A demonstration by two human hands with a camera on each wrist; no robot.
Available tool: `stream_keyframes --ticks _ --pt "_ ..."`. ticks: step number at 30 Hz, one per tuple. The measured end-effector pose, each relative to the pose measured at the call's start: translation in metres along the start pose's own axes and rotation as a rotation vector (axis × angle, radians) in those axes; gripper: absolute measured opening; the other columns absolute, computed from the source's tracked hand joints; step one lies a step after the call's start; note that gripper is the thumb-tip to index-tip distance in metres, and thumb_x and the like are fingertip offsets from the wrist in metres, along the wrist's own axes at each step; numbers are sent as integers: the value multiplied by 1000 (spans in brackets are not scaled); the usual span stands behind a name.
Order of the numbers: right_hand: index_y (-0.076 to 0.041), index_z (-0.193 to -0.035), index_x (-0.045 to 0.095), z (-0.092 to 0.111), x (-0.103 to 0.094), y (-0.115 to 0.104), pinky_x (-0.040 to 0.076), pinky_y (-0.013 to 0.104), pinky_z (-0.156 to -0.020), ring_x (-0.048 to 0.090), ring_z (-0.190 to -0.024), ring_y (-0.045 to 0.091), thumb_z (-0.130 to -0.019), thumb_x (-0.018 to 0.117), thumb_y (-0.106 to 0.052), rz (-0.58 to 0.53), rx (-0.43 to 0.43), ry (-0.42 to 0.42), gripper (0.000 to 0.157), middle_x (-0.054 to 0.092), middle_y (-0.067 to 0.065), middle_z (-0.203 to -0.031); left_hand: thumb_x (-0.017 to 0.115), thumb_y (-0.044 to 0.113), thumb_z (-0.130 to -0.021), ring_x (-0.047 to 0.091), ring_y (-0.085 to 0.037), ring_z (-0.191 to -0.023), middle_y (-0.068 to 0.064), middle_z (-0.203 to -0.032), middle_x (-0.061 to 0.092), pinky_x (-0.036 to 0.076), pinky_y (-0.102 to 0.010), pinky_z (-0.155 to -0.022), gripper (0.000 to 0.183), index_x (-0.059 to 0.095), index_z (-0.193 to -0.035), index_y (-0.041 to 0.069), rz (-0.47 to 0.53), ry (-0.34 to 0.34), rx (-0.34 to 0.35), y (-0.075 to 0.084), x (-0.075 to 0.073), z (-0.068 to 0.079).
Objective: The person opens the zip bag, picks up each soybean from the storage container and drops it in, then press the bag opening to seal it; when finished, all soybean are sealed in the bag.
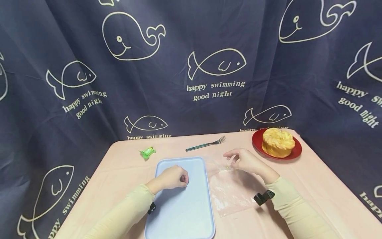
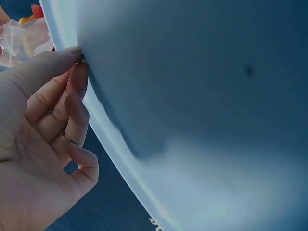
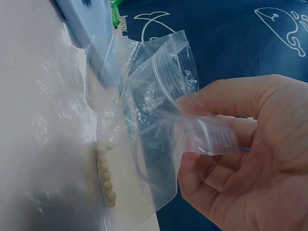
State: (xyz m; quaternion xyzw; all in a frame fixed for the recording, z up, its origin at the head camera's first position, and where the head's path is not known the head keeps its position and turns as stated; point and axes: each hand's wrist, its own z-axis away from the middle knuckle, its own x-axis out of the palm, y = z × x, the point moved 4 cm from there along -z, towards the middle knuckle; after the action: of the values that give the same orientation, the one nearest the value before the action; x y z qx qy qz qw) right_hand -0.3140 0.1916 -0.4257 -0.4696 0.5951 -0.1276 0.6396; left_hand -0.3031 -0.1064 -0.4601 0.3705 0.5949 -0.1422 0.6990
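Over the blue tray, my left hand brings thumb and forefinger tips together, the other fingers loosely bent. At those tips in the left wrist view shows a tiny speck of something pinched; I cannot tell its kind. To the right of the tray lies a clear zip bag on the pink tabletop. My right hand grips this bag near its zip-top mouth, which stands raised and partly spread in the right wrist view. Inside, several small round pale yellow beans line up along a fold.
Behind the tray lie a fork and a small green-wrapped sweet. A red plate bearing a round golden bread sits at the back right. A dark blue curtain hangs close behind the table.
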Motion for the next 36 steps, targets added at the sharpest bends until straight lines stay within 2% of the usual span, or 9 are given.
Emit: stream_keyframes --ticks 5,9,11,15,19,23,26,30,36 --pt "8 -121 69 2 -1 -2 52 27 -61 64 -80 21 -77 72 8 3 -4 -2 44 69 18 -100 83 15 -81 58 -1 -74 19 -73 63 51 -27 -74 16 70 -75 24 -17 2 -25 -1 1 -3" --pt "8 -121 68 2 -1 -2 53 26 -61 63 -80 20 -78 72 7 11 -10 -1 44 69 18 -100 80 15 -81 58 0 -72 20 -72 62 52 -28 -74 14 71 -75 23 27 12 -12 3 -1 -9" --pt "8 -121 68 2 -1 -2 53 27 -62 63 -80 20 -78 72 6 15 -17 -2 44 68 20 -100 79 15 -82 57 1 -70 21 -70 62 53 -32 -80 14 71 -75 24 49 30 9 7 -5 -13" --pt "9 -121 67 2 -3 -2 53 27 -63 64 -80 20 -78 73 6 18 -19 -4 44 68 22 -102 77 15 -82 55 0 -66 21 -70 62 52 -31 -76 11 71 -76 22 101 97 70 20 -19 -25" --pt "9 -122 68 2 -3 -2 53 26 -63 64 -79 19 -78 73 6 15 -16 0 44 69 22 -102 75 16 -83 50 -3 -62 19 -72 63 44 -25 -61 2 74 -82 17 157 201 126 39 -39 -41" --pt "8 -121 68 3 -3 -2 53 26 -64 64 -79 21 -77 73 6 16 -29 3 44 69 17 -100 76 17 -85 49 -6 -62 18 -75 65 41 -24 -57 3 74 -85 19 168 297 164 60 -51 -59" --pt "8 -121 68 3 -3 -1 54 26 -65 65 -80 24 -78 72 6 18 -40 2 44 70 13 -100 78 17 -84 52 -6 -67 17 -78 66 42 -23 -60 5 75 -86 19 112 341 207 74 -51 -74" --pt "7 -121 69 5 -4 -3 54 27 -66 65 -79 22 -78 71 4 36 -55 10 44 70 10 -99 80 16 -83 60 -8 -77 15 -80 69 45 -24 -69 7 76 -85 21 -40 387 260 85 -43 -91" --pt "7 -120 69 7 -9 -5 53 27 -68 64 -76 16 -77 71 4 73 -81 25 43 71 13 -99 82 19 -84 61 -8 -84 17 -83 71 45 -29 -77 10 79 -91 24 -198 379 253 91 -34 -105"
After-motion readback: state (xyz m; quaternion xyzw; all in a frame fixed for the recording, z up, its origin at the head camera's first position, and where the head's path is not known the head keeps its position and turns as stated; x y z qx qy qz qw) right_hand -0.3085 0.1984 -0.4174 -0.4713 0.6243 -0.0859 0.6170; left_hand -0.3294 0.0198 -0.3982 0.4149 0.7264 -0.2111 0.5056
